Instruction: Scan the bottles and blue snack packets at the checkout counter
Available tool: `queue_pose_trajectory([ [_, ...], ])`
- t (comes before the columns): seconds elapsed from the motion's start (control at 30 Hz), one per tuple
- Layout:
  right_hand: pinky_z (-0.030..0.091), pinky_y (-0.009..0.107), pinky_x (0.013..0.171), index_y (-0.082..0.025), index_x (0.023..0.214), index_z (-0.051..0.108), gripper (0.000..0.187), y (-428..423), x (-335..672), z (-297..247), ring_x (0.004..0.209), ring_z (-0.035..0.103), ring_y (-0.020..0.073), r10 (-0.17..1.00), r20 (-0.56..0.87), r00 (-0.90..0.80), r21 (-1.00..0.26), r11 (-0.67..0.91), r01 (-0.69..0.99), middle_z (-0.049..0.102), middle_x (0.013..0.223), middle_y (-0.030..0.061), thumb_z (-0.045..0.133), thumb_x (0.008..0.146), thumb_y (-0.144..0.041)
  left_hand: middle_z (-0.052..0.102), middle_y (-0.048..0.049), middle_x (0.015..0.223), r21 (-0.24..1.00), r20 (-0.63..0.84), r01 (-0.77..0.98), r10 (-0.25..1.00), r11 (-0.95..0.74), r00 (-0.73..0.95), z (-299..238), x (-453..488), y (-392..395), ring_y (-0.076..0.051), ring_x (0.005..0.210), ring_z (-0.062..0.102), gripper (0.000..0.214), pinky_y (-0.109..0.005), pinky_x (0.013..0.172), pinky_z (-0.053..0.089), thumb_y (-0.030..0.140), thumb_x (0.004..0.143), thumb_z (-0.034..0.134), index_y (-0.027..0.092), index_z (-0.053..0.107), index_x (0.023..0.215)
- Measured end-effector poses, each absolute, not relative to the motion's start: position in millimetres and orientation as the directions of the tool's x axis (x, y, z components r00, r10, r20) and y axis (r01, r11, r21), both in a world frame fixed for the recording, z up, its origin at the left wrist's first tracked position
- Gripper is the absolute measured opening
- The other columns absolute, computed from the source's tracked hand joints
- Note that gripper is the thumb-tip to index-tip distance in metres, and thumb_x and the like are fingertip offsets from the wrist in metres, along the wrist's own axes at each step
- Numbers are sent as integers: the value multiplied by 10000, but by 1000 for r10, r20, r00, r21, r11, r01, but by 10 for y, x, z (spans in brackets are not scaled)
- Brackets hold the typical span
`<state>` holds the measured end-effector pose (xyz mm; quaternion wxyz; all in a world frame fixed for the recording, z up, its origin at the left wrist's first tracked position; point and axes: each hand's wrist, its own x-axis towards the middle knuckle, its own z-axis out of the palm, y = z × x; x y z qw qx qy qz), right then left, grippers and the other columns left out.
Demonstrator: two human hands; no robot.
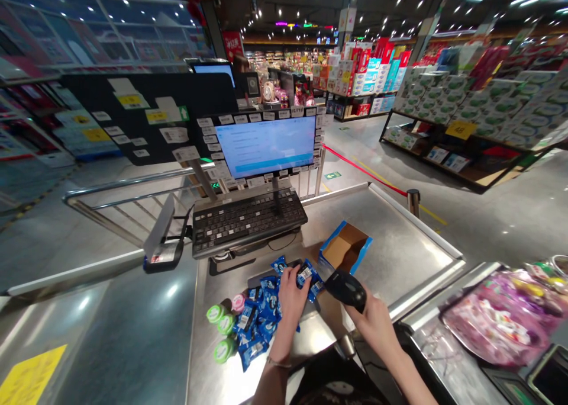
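Observation:
My right hand (373,319) is wrapped round a black handheld barcode scanner (346,289), its head pointing left toward my other hand. The fingers of my left hand (293,292) are closed on a small blue packet (305,273) whose white barcode label faces up. More blue packets (268,304) lie in a loose pile to the left of that hand and partly under it. Beside the pile stand several small tubs with green lids (223,350) and one with a pink lid (238,302). Just beyond the scanner sits an open blue cardboard box (346,248), brown inside.
A black keyboard (251,221) and a lit monitor (268,147) edged with labels stand ahead on the metal counter (399,245). A payment terminal (164,254) is at the left. Pink packaged goods (497,316) lie at the right, near a metal post (413,202) with a red belt.

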<state>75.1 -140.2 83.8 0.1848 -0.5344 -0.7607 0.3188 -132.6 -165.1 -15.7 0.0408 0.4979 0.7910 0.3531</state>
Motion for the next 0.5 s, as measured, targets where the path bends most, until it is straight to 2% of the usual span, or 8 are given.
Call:
queue_pose_trajectory([
  [0.17, 473, 317, 686, -147, 1169, 543, 405, -1420, 796, 802, 834, 681, 278, 949, -40, -313, -625, 220, 749, 718, 813, 81, 470, 801, -299, 568, -85, 993, 337, 290, 831, 791, 443, -539, -159, -1454, -1795, -254, 937, 510, 304, -383, 818, 404, 394, 814, 532, 197, 595, 1037],
  [0.3, 477, 312, 671, -125, 1190, 527, 433, -1454, 796, 821, 819, 684, 274, 943, -56, -327, -604, 228, 764, 714, 805, 82, 449, 813, -323, 561, -104, 904, 169, 290, 805, 752, 568, -592, -179, -1596, -1871, -270, 900, 480, 398, -376, 773, 377, 519, 810, 500, 148, 613, 899],
  [0.4, 480, 325, 687, -126, 1183, 528, 434, -1446, 796, 786, 838, 683, 280, 946, -73, -317, -580, 218, 785, 713, 819, 87, 431, 821, -344, 559, -114, 875, 115, 282, 790, 743, 602, -607, -196, -1659, -1868, -273, 886, 477, 514, -370, 755, 374, 604, 817, 435, 128, 615, 887],
  [0.5, 483, 333, 683, -113, 1175, 531, 448, -1365, 850, 674, 848, 681, 287, 963, -51, -264, -572, 188, 798, 713, 832, 104, 433, 817, -363, 563, -127, 933, 136, 305, 795, 738, 591, -602, -189, -1652, -1866, -274, 903, 488, 550, -371, 758, 383, 614, 830, 409, 126, 601, 998],
])
